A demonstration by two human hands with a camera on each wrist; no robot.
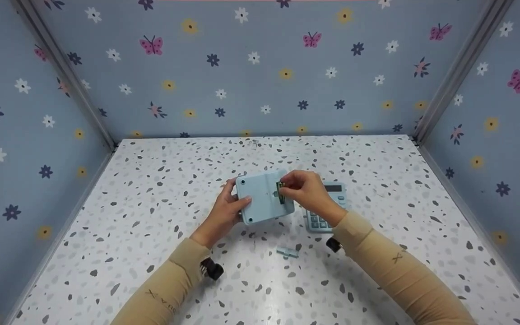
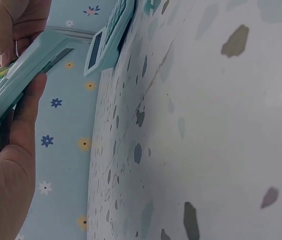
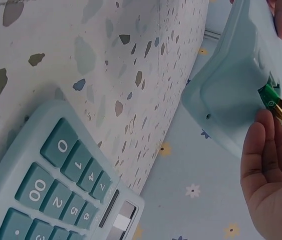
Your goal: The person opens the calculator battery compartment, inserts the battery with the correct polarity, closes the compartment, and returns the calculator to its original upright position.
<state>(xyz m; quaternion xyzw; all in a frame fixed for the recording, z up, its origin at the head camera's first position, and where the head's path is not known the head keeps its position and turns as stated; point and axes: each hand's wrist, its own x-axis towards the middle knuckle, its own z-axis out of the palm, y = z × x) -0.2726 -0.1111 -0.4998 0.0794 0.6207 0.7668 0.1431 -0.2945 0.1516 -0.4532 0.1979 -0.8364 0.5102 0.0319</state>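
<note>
My left hand (image 1: 224,211) grips a light blue calculator (image 1: 257,201) by its left side, with the back turned up and the thumb lying across it. Near the right end of that back is an uncovered battery slot. There my right hand (image 1: 308,192) pinches a small green and gold battery (image 3: 275,105), tilted with one end at the slot. In the left wrist view the battery's tip (image 2: 2,72) shows below the right fingertips. The calculator is held above the table, its keys hidden from the head view.
A second light blue calculator (image 1: 318,224) lies keys up on the table, partly behind my right hand and forearm. Closer to me lies a small light blue battery cover (image 1: 287,252). Patterned walls (image 1: 260,90) enclose the speckled table (image 1: 160,180) at the back and both sides.
</note>
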